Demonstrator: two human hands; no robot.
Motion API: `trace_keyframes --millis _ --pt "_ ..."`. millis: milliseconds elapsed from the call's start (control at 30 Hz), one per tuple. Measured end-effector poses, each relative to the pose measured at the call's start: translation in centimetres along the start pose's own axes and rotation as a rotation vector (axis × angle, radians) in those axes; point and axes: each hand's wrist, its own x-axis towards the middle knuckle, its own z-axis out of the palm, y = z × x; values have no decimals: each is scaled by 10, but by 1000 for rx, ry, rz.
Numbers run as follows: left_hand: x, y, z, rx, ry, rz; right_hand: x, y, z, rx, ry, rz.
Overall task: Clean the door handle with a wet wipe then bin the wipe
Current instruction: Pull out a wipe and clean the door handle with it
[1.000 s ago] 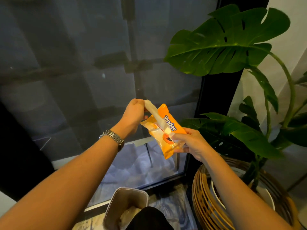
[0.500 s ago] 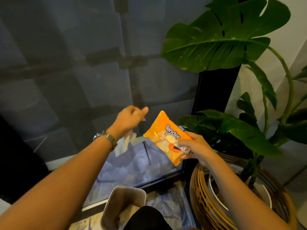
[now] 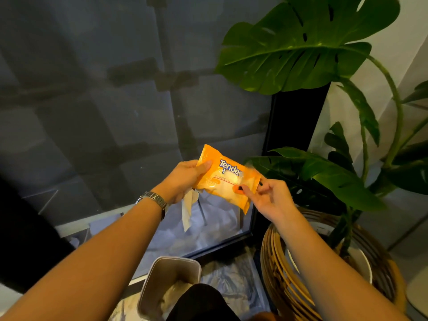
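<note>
Both hands hold an orange wet-wipe pack (image 3: pixel 228 178) in front of the dark glass door (image 3: pixel 115 112). The left hand (image 3: pixel 185 179) grips its upper left end, a white wipe (image 3: pixel 188 208) dangling from the same fist; the right hand (image 3: pixel 266 196) pinches the pack's lower right edge. A grey bin (image 3: pixel 170 286) stands open on the floor below, beside a wicker planter (image 3: pixel 289 283).

We see a large dark glass pane (image 3: pixel 97 117) filling the left and middle, set in a black frame (image 3: pixel 294 121). To the right stands a leafy green plant (image 3: pixel 298 49), its white pot (image 3: pixel 361 262) sitting inside a woven rattan basket (image 3: pixel 284 276). Behind the plant rises a pale wall (image 3: pixel 410 24). The floor (image 3: pixel 234 272) by the basket looks marbled.
</note>
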Motion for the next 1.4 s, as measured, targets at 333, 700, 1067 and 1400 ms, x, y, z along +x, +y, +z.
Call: trace_keyframes --millis 333,700,1067,1400 --pt "4 -12 22 -39 46 10 2 21 16 -709 189 -167" --pt "9 -17 45 112 -8 46 20 35 4 -902 246 -348" --pt "27 -45 69 305 -37 -131 36 36 -79 -456 338 32" --pt "42 -52 84 471 -62 -259 44 28 -166 -310 829 67"
